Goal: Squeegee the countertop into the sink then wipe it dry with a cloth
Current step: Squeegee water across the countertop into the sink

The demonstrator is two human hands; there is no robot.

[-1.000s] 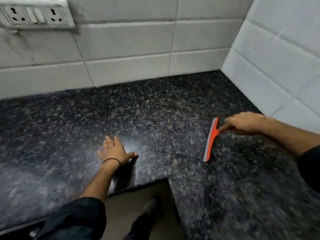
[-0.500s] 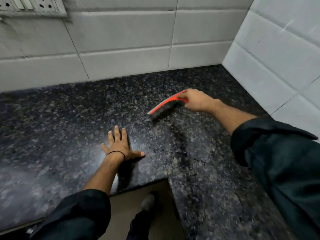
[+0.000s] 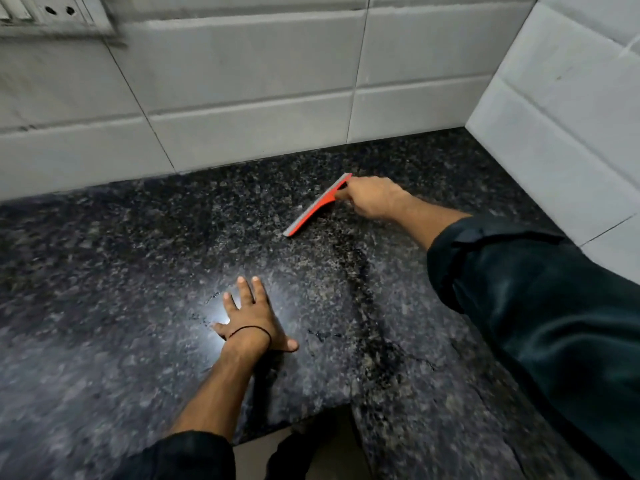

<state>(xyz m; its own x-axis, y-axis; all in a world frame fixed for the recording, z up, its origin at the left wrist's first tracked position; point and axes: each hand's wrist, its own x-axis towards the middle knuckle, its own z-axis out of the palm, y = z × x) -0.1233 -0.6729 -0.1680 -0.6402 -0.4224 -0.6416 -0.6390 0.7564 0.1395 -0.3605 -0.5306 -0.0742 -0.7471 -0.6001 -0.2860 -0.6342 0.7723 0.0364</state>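
Observation:
An orange squeegee (image 3: 316,206) with a grey blade rests its edge on the black speckled granite countertop (image 3: 138,258), angled from far right down to near left, close to the back wall. My right hand (image 3: 372,199) is shut on its handle, arm stretched across the corner. Flat on the counter nearer the front edge lies my left hand (image 3: 252,315), fingers spread, a black band on the wrist. A dark wet streak (image 3: 360,292) runs from the squeegee toward the inner corner of the counter. No sink or cloth is in view.
White tiled walls (image 3: 249,84) close the counter at the back and on the right (image 3: 568,109). A socket plate (image 3: 52,12) sits at the top left. The L-shaped counter's inner corner (image 3: 348,405) opens to the floor below, where my legs show.
My right hand swung the squeegee from the right side of the counter up toward the back wall, then set its blade down angled on the granite. The left hand stayed planted.

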